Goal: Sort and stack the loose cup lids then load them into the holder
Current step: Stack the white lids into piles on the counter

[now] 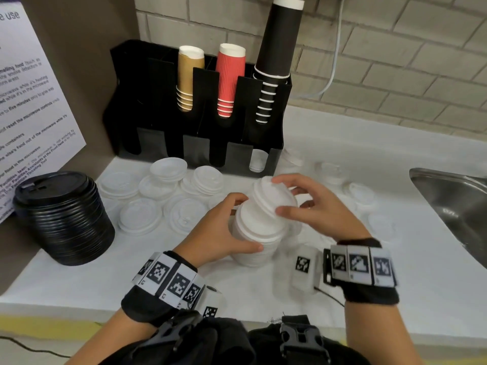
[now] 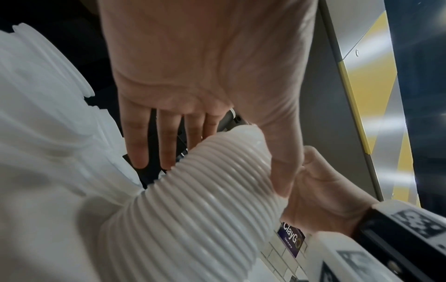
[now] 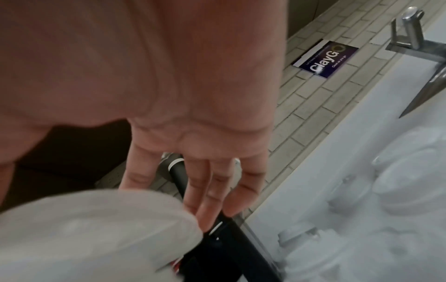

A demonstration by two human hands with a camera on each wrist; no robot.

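The left hand (image 1: 218, 233) wraps the tall stack of white plastic lids (image 1: 257, 241) on the near counter, steadying it; the right hand (image 1: 313, 206), fingers spread, pinches the tilted upper white lids (image 1: 274, 196) to seat them, near of the black holder (image 1: 200, 101)

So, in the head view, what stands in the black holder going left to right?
Tan paper cup stack → red ribbed cup stack → tall black cup stack, all upside down in the black plastic holder.
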